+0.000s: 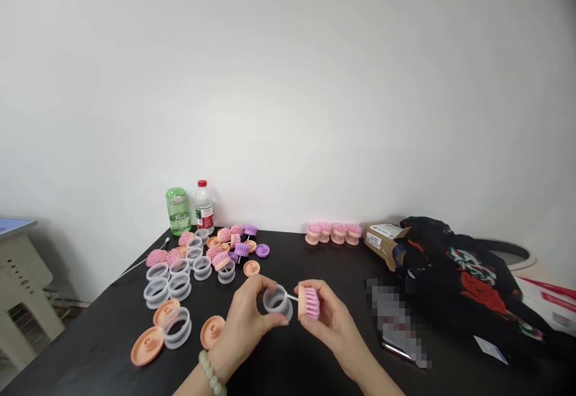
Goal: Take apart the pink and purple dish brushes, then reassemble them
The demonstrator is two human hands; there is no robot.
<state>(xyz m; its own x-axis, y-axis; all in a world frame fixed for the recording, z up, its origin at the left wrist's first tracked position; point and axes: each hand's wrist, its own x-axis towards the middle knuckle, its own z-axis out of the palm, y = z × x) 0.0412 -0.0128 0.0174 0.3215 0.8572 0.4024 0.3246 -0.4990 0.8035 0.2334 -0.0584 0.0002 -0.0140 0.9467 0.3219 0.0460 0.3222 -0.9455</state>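
Pink bristle brush [310,303] is being clamped by the right grip [326,324], its white stem [291,297] being aimed sideways at the clear plastic ring [276,301] being pinched in the left grip [245,330], above the dark surface [315,252].

Left hand [245,330] bare; pale green bead bracelet [211,373] on wrist.

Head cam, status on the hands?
Left hand holds clear ring. Right hand holds pink-bristled brush, white stem at ring. Peach disc beside left hand.
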